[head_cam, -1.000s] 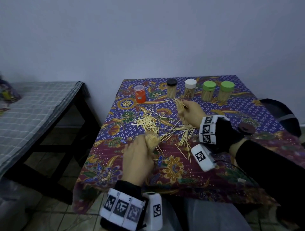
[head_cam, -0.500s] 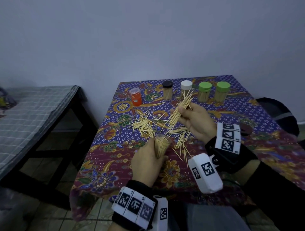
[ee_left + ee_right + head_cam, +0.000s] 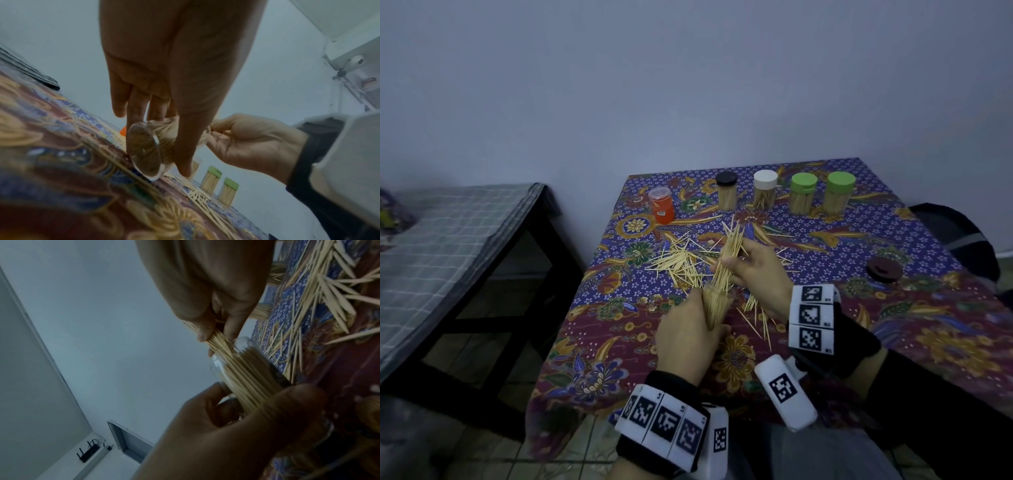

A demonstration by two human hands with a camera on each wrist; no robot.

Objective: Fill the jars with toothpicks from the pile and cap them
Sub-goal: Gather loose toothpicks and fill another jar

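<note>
— What is seen from the head view?
— A clear jar (image 3: 717, 305) is gripped by the left hand (image 3: 688, 337) above the bench (image 3: 893, 240); a bundle of toothpicks (image 3: 727, 260) is pinched by the right hand (image 3: 758, 270), its lower ends in the jar's mouth. The loose pile (image 3: 681, 262) lies just beyond (four capped jars (image 3: 784, 195) stand at the far edge).
— And from the left wrist?
— The jar's round base (image 3: 145, 151) is seen, fingers (image 3: 185, 146) curled round it.
— The right wrist?
— The bundle (image 3: 218, 341) is held between thumb and fingers (image 3: 232, 324) at the jar's rim (image 3: 242, 340).
</note>
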